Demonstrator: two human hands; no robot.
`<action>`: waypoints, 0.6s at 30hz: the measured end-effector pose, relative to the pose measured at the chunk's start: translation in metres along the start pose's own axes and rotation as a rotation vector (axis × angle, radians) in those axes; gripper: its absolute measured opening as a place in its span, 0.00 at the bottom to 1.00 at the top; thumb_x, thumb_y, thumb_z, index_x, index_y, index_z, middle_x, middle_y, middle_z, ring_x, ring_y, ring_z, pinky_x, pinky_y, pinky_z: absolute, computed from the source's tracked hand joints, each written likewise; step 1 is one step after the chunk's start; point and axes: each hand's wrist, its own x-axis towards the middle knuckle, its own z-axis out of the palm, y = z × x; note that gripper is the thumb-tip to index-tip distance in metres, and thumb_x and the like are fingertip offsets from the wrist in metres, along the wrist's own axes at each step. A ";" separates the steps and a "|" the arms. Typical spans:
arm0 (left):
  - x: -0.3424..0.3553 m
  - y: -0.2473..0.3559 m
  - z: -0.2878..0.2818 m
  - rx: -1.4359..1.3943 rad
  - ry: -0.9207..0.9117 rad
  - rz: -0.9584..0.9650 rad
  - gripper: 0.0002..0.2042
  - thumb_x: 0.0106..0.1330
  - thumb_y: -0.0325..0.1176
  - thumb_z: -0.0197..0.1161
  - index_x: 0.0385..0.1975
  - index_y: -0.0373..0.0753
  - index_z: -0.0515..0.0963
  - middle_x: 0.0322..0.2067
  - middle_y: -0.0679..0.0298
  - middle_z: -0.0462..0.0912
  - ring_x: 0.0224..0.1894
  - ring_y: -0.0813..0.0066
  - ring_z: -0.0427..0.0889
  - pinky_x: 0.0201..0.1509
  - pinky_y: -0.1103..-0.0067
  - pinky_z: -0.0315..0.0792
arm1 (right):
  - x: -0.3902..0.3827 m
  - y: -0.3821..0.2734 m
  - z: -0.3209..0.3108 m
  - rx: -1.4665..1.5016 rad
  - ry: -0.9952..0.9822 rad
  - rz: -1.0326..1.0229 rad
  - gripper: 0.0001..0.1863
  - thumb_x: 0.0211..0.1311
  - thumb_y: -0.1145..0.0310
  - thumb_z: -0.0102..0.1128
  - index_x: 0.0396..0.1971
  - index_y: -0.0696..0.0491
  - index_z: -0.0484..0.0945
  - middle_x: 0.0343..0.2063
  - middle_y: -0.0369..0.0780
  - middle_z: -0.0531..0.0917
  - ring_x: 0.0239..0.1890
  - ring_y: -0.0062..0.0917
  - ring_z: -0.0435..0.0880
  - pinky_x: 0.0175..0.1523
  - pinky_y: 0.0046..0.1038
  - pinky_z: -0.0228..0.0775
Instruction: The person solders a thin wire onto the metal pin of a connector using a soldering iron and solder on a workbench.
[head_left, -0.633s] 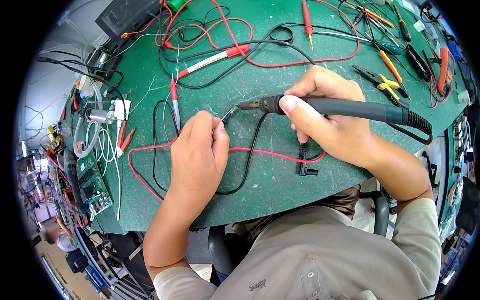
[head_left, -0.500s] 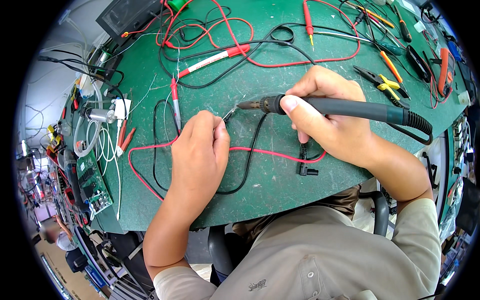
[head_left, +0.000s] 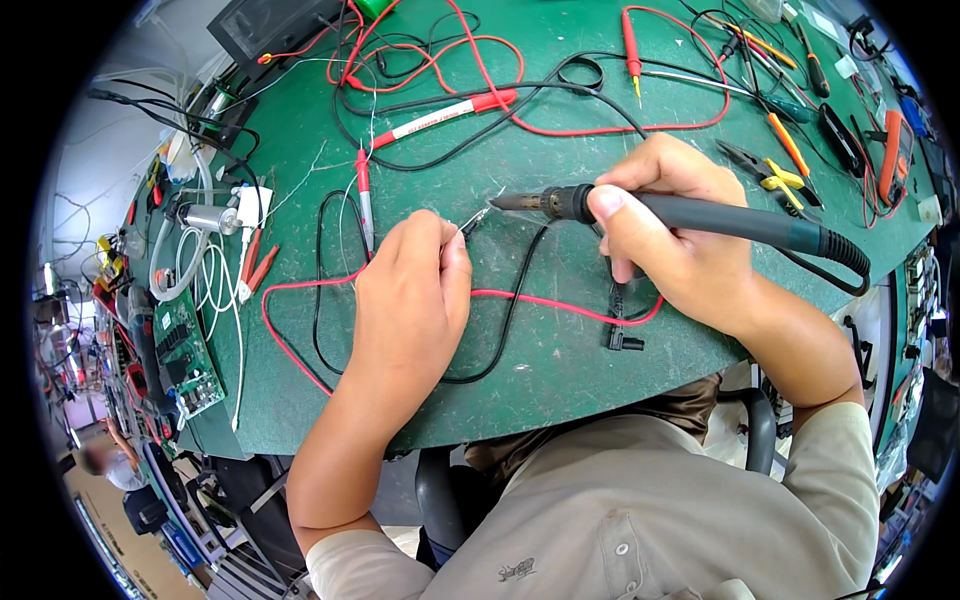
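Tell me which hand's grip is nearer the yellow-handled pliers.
Right. The right hand, its grip around the soldering iron, is just left of the pliers; the left hand is much farther left, past the iron's tip.

We wear a khaki-beige, short-sleeved cloth shirt (head_left: pixel 720 500) with round pale buttons (head_left: pixel 622 549) down its front. A small dark emblem (head_left: pixel 517 570) sits left of them

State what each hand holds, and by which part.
The right hand grips a soldering iron by its dark handle; the left hand pinches a thin dark piece, likely a lead, behind its silvery end.
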 end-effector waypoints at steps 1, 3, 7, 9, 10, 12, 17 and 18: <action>0.000 0.000 0.000 -0.011 0.004 -0.003 0.04 0.66 0.23 0.61 0.31 0.33 0.73 0.21 0.62 0.72 0.20 0.75 0.70 0.25 0.76 0.65 | 0.000 -0.001 -0.001 -0.004 -0.001 0.003 0.11 0.64 0.65 0.66 0.28 0.56 0.78 0.17 0.34 0.81 0.16 0.14 0.80 0.20 0.18 0.68; -0.001 -0.002 0.001 -0.069 0.017 -0.025 0.05 0.66 0.23 0.61 0.30 0.33 0.72 0.20 0.64 0.72 0.20 0.80 0.68 0.23 0.79 0.64 | 0.000 -0.002 -0.002 -0.011 -0.002 0.009 0.12 0.64 0.64 0.66 0.28 0.56 0.78 0.17 0.34 0.82 0.16 0.14 0.80 0.20 0.18 0.68; -0.003 0.000 -0.004 -0.174 -0.010 -0.115 0.06 0.67 0.23 0.60 0.28 0.34 0.70 0.18 0.69 0.70 0.19 0.88 0.65 0.21 0.83 0.60 | 0.000 -0.001 -0.003 -0.029 -0.013 -0.002 0.12 0.65 0.63 0.66 0.28 0.56 0.78 0.17 0.34 0.82 0.16 0.14 0.80 0.20 0.18 0.68; -0.004 -0.001 -0.004 -0.178 -0.004 -0.101 0.06 0.66 0.22 0.58 0.28 0.34 0.69 0.17 0.70 0.69 0.18 0.89 0.65 0.21 0.83 0.59 | 0.000 -0.001 -0.002 -0.025 -0.021 0.007 0.12 0.65 0.63 0.66 0.28 0.56 0.78 0.17 0.34 0.82 0.16 0.14 0.80 0.20 0.18 0.68; -0.004 -0.002 -0.005 -0.179 -0.002 -0.094 0.06 0.66 0.22 0.57 0.27 0.34 0.69 0.17 0.70 0.68 0.18 0.90 0.64 0.21 0.84 0.59 | 0.000 -0.001 -0.002 -0.027 -0.024 0.005 0.12 0.65 0.63 0.66 0.28 0.56 0.78 0.17 0.34 0.82 0.16 0.14 0.80 0.20 0.18 0.68; -0.004 -0.004 -0.005 -0.195 0.006 -0.094 0.05 0.65 0.22 0.56 0.27 0.34 0.68 0.17 0.70 0.69 0.18 0.90 0.64 0.21 0.84 0.58 | 0.000 -0.001 -0.003 -0.030 -0.029 0.001 0.12 0.64 0.63 0.66 0.27 0.56 0.78 0.17 0.34 0.82 0.16 0.14 0.80 0.20 0.18 0.68; -0.004 -0.002 -0.008 -0.212 -0.006 -0.142 0.05 0.64 0.22 0.55 0.26 0.34 0.68 0.16 0.69 0.68 0.18 0.89 0.63 0.21 0.84 0.57 | -0.001 0.000 -0.002 -0.015 -0.026 0.005 0.12 0.63 0.64 0.67 0.27 0.56 0.78 0.17 0.34 0.82 0.16 0.14 0.79 0.21 0.19 0.68; -0.004 -0.004 -0.008 -0.213 -0.007 -0.132 0.05 0.63 0.22 0.55 0.26 0.34 0.68 0.16 0.69 0.68 0.18 0.89 0.63 0.21 0.84 0.57 | -0.001 0.000 -0.002 -0.012 -0.031 0.010 0.12 0.63 0.64 0.68 0.27 0.56 0.78 0.17 0.34 0.82 0.16 0.14 0.80 0.21 0.19 0.68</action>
